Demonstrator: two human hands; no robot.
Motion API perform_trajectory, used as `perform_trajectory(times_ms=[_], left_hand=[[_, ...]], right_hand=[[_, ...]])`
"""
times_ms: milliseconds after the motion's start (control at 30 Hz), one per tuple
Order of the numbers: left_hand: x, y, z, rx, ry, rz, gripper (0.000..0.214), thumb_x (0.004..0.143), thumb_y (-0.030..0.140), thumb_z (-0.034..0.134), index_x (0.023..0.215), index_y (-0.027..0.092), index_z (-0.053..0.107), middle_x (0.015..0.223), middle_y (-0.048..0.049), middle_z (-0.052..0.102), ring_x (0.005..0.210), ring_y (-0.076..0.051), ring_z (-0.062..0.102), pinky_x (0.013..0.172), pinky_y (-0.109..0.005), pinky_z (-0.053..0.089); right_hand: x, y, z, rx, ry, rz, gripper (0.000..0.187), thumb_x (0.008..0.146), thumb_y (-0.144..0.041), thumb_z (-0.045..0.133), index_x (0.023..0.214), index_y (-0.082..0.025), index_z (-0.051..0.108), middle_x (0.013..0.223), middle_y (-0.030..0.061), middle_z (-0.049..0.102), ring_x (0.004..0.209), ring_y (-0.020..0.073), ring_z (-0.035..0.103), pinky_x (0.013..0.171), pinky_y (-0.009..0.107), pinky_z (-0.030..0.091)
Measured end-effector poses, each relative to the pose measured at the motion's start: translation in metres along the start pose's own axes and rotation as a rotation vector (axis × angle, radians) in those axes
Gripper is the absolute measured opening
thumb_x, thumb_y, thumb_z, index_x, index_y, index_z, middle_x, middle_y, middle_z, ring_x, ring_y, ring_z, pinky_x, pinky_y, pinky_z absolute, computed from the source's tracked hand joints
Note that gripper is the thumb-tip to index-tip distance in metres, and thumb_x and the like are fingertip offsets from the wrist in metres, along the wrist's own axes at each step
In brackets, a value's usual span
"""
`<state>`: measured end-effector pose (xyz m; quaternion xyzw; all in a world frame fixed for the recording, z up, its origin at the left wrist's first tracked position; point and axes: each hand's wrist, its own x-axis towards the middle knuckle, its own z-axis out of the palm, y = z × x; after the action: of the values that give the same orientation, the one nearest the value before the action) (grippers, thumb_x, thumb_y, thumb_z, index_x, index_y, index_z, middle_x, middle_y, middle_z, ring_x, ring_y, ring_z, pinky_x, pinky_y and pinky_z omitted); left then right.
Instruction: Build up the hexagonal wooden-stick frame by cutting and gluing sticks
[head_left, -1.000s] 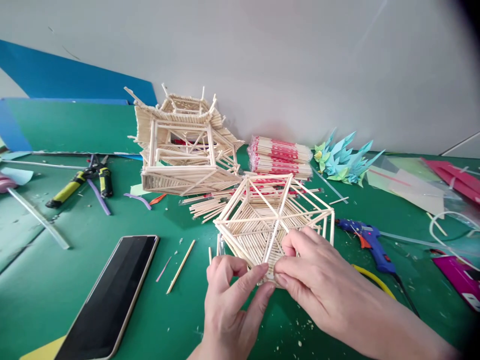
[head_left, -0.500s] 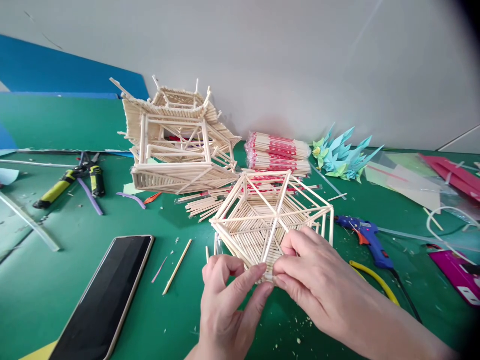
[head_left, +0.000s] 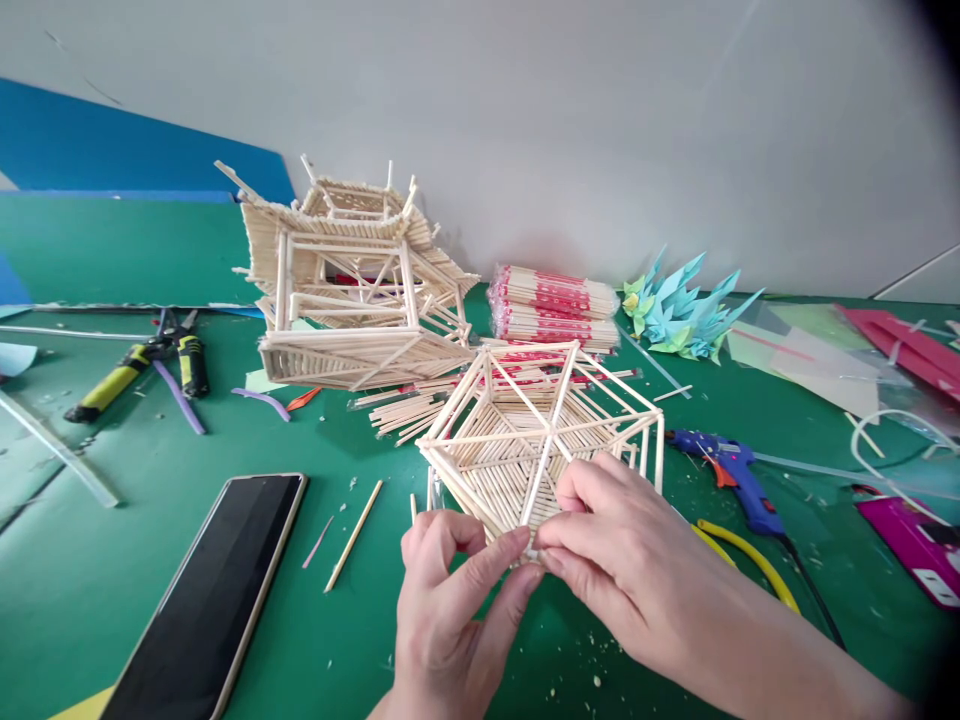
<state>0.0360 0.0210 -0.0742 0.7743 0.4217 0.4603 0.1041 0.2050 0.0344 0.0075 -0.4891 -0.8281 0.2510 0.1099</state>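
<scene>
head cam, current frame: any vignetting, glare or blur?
Head view: black upper-right corner, darkness along the right edge; head view: wrapped sticks glint faintly, wall behind them tinged pink; head view: left hand, right hand and stick frame look reasonably sharp.

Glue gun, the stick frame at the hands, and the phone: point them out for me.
Glue gun [head_left: 750, 482], head view: on its blue body.
Stick frame [head_left: 551, 431], head view: on its top hub.
Phone [head_left: 206, 595], head view: on its dark screen.

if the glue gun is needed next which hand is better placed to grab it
Probably the right hand: the blue glue gun lies to the right of the stick frame, while the left hand would have to reach across. Both are at the frame's near corner.
</scene>
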Motion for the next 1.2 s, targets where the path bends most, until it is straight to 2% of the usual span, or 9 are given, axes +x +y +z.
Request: perform_trajectory(times_ms=[467, 1000, 1100, 1200], left_hand=[[0.006, 0.001, -0.005, 0.032, -0.002, 0.008, 0.015, 0.083, 0.019, 0.058, 0.097, 0.019, 0.061, 0.070, -0.0003, 0.049, 0.064, -0.014, 0.049, 0.054, -0.029, 0.044], [0.005, 0.002, -0.003, 0.006, -0.002, -0.012, 0.018, 0.082, 0.018, 0.059, 0.099, 0.021, 0.062, 0.072, 0.0002, 0.049, 0.065, -0.014, 0.049, 0.056, -0.029, 0.044], [0.003, 0.001, -0.004, -0.003, -0.010, -0.019, 0.021, 0.081, 0.017, 0.060, 0.101, 0.022, 0.061, 0.073, 0.0003, 0.049, 0.067, -0.014, 0.049, 0.059, -0.031, 0.044], [0.001, 0.000, -0.007, -0.021, -0.039, -0.027, 0.036, 0.078, 0.018, 0.063, 0.113, 0.021, 0.055, 0.077, -0.0014, 0.053, 0.072, -0.017, 0.050, 0.063, -0.033, 0.044]], right_hand=[[0.000, 0.001, 0.001, -0.024, -0.009, 0.001, 0.025, 0.089, -0.016, 0.045, 0.064, -0.016, 0.048, 0.078, 0.0012, 0.046, 0.077, 0.0164, 0.040, 0.069, 0.032, 0.035], [-0.002, 0.000, 0.002, -0.022, 0.038, -0.016, 0.026, 0.088, -0.015, 0.047, 0.062, -0.016, 0.049, 0.077, 0.0005, 0.046, 0.077, 0.0159, 0.041, 0.069, 0.031, 0.035], [-0.005, 0.000, -0.004, -0.002, 0.027, -0.001, 0.023, 0.091, -0.018, 0.044, 0.070, -0.019, 0.054, 0.078, 0.0000, 0.046, 0.080, 0.0156, 0.042, 0.071, 0.031, 0.036], [-0.013, 0.007, -0.009, 0.037, 0.138, 0.042, 0.019, 0.093, -0.020, 0.040, 0.089, -0.023, 0.059, 0.085, 0.0006, 0.047, 0.083, 0.0152, 0.044, 0.075, 0.032, 0.037]])
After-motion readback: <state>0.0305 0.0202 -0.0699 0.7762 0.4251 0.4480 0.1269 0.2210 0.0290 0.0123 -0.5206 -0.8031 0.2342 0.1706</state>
